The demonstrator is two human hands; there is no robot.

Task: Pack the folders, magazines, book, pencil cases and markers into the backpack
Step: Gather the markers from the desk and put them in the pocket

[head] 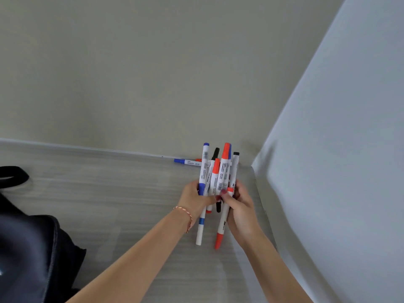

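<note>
At the lower left edge the dark backpack [28,254] sits on the grey wood-grain table [109,193], cut off by the frame so its opening cannot be made out; a black strap loop [13,174] shows above it. Both forearms reach in from the bottom toward the table's far right corner. The left hand [194,199], with a braided bracelet [185,215] on its wrist, has its fingers curled shut around a bundle of markers [216,178], and the right hand [238,204] closes on the same bundle from the other side, fingertips pressed against the barrels. The bundle stands roughly upright above the table, caps pointing both up and down. About seven markers can be counted in it, with blue, red and black caps, though the barrels overlap and the hands hide their middles, so the count is unsure. Farther back, a blue-capped marker [187,161] lies flat on the table against the beige wall [153,73], and a red tip beside it hints at a second one, mostly hidden behind the bundle.
</note>
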